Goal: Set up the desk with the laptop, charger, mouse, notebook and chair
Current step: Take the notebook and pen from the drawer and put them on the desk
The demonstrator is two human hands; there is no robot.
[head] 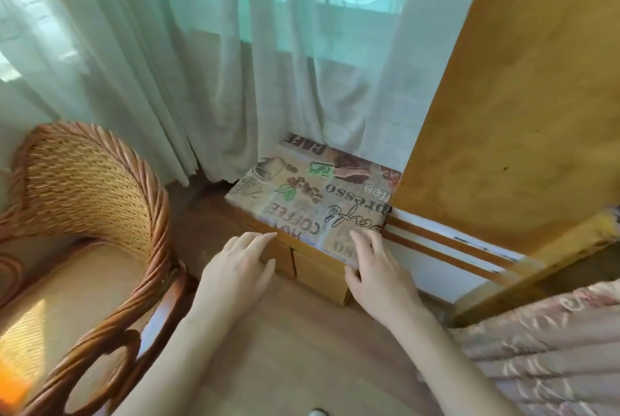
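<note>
**Both hands at the front edge of a low covered desk by the window**

Sheer curtain (208,56) spans the back of the view, its hem reaching the far edge of the desk. An ochre panel (510,90) closes off the right side. A wicker chair (87,228) stands at left, well apart from the desk, with bare wooden floor (295,342) open between them and in front. A patterned bedspread (543,345) intrudes at lower right.

The desk (318,268) is low, wooden, with two drawer fronts, and butts against the panel on its right. A coffee-print cloth (315,194) covers its top, overhanging the front edge.

Left hand (235,268): fingers extended, palm down, tips touching the desk's front left corner, gripping nothing. Right hand (379,274): fingers spread flat on the cloth overhang, thumb beneath the edge. No laptop, charger, mouse or notebook in view.
</note>
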